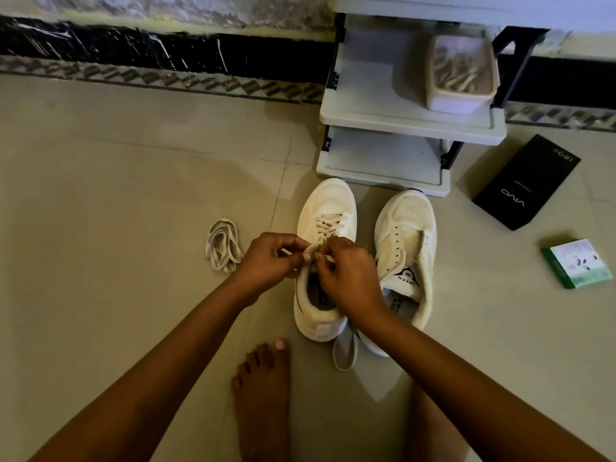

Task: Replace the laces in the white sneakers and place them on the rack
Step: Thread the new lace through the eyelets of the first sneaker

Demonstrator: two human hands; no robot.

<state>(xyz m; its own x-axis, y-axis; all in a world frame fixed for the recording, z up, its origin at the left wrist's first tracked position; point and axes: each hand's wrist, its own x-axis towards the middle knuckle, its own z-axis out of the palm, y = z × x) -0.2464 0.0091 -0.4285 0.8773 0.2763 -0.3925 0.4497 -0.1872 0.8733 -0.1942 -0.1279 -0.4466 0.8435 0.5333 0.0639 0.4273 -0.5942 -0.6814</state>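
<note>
Two white sneakers stand side by side on the tiled floor, toes toward the rack. The left sneaker [325,208] carries a white lace crossed through its eyelets. My left hand [271,258] and my right hand [346,271] meet over its tongue, and each pinches a part of that lace [308,251]. The right sneaker [406,241] has bare eyelets and no lace. A loose bundle of white lace [222,245] lies on the floor left of my hands. Another lace loop [345,350] trails out behind the sneakers' heels.
A grey two-shelf rack [410,128] stands just beyond the sneakers, with a tub of laces [461,75] on its upper shelf. A black phone box [525,183] and a green-and-white packet [576,263] lie to the right. My bare foot [263,385] rests near the left sneaker's heel.
</note>
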